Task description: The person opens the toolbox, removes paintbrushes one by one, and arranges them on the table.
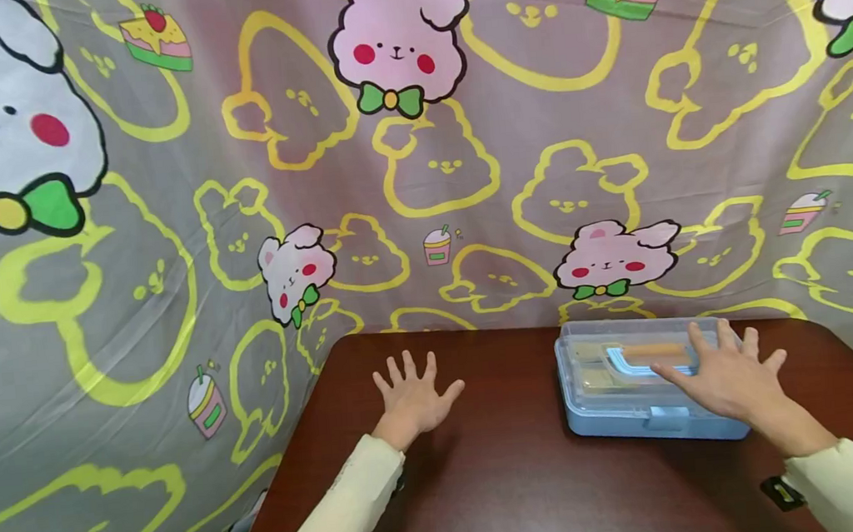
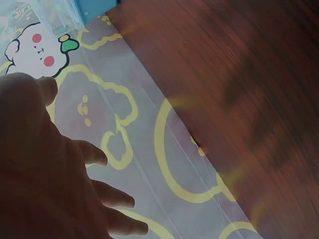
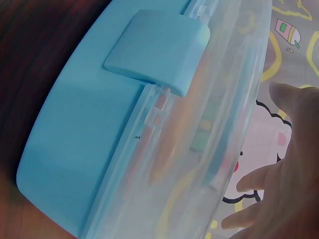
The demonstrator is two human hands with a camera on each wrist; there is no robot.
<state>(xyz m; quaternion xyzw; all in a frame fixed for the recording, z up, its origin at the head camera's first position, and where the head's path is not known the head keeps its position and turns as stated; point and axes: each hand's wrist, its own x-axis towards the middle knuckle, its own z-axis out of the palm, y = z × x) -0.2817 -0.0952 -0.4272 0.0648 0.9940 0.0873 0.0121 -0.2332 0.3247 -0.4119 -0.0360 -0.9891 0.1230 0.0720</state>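
Note:
A blue plastic box (image 1: 619, 423) with a clear lid stands on the right part of the table. Its front latch (image 3: 157, 50) is closed in the right wrist view. Through the lid show an orange-brown long piece and some blue and pale items, blurred by the plastic. My right hand (image 1: 736, 379) is held over the box's right side, fingers spread, gripping nothing. To the left, my left hand (image 1: 414, 399) hovers over the bare wood with its fingers spread and nothing in it. The left wrist view shows that hand (image 2: 60, 169) dark in the foreground.
The dark brown wooden table (image 1: 505, 494) has rounded far corners. Behind it and along the left hangs a grey-pink curtain (image 1: 479, 170) printed with rabbits and yellow outlines. A small pale object (image 1: 247, 526) shows beside the table's left edge.

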